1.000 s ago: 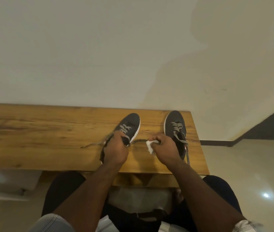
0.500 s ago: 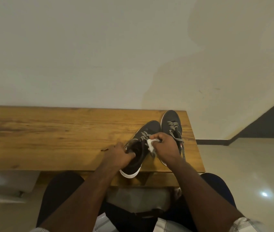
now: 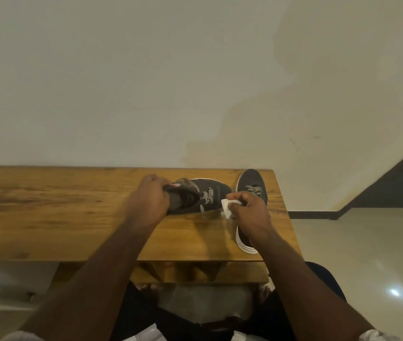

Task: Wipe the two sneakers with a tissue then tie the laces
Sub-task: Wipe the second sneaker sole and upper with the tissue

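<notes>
Left hand: the left hand (image 3: pixel 149 201) is seen just left of the frame's centre, its forearm reaching up from the lower left; the fingers are curled round the heel opening of the dark grey knit sneaker with a white sole (image 3: pixel 196 196), which is gripped there.

Held sneaker: it is turned on its side across the long wooden table (image 3: pixel 47 212), toe pointing towards the right of the frame; whether it rests on the wood or is lifted slightly cannot be told. Its black-and-white striped laces (image 3: pixel 206 196) are seen loose and untied.

Right hand: the right hand (image 3: pixel 251 214) is placed right of centre, its forearm rising from the lower right, the back of the hand turned towards the camera. The fingers are bent inward and a crumpled white tissue (image 3: pixel 227 207) is pinched between thumb and fingers, just beside the toe of the held sneaker; contact between tissue and shoe cannot be confirmed.

Second sneaker: a matching dark grey sneaker with a white sole (image 3: pixel 251 179) is stood upright near the table's right edge, toe towards the wall, its middle hidden behind the right hand and its heel shown at the near edge. Its striped laces (image 3: pixel 253 190) are also untied.

Surroundings: a plain cream wall (image 3: pixel 146 82) is shown behind the table, and a pale glossy floor (image 3: pixel 368 254) at the right of the frame.
</notes>
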